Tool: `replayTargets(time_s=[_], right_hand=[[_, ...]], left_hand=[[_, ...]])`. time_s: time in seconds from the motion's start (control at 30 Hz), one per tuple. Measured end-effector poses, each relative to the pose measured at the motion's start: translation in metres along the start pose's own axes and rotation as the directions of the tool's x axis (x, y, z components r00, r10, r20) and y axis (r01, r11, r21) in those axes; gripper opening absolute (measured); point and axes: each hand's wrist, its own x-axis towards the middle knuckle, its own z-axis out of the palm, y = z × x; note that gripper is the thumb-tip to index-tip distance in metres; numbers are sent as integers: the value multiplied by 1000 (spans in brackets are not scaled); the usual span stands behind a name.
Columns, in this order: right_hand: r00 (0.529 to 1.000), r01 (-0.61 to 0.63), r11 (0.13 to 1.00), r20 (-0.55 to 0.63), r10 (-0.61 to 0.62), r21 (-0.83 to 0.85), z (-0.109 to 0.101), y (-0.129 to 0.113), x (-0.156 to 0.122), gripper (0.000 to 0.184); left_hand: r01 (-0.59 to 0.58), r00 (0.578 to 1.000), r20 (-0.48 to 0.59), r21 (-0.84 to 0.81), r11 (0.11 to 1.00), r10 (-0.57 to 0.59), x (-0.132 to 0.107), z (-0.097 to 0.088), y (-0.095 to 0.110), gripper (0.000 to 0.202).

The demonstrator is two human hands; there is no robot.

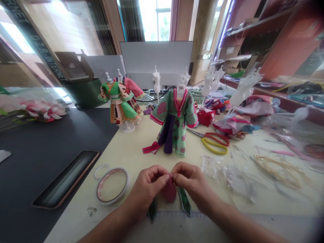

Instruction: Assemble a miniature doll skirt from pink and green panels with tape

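Observation:
Low over the near part of the table, my left hand (153, 182) and my right hand (189, 177) meet fingertip to fingertip. Both are closed in a pinch on the top of a small maroon fabric piece (169, 192), which hangs down between them. A dark green strip with beaded edging (185, 203) shows below my right hand, and a similar green strip (152, 211) below my left. Whether the strips join the maroon piece is hidden by my fingers. Beyond my hands, a doll-sized green robe with pink trim (177, 114) hangs on a small white stand.
Left of my hands lie a roll of tape (98, 189) and a phone (67, 180). Scissors with red and yellow handles (215, 148) lie at the right, near small plastic bags (212, 167) and fabric scraps (235, 123). A dressed mannequin (116, 101) stands at the back left.

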Motion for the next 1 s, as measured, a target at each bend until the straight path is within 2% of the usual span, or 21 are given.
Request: replayTargets(time_s=[0.23, 0.57, 0.7, 1.0], right_hand=[[999, -53, 995, 14, 52, 84, 1, -2, -2, 14], [999, 5, 999, -52, -3, 42, 0, -2, -1, 12], [998, 23, 999, -64, -21, 36, -1, -2, -1, 13], [993, 63, 993, -104, -53, 96, -4, 5, -2, 12]], left_hand=[[4, 1000, 15, -46, 999, -3, -2, 0, -1, 18], [29, 999, -27, -138, 990, -33, -3, 0, -1, 16], [39, 999, -13, -188, 981, -42, -4, -1, -1, 16], [26, 998, -51, -282, 959, -42, -3, -5, -3, 16]])
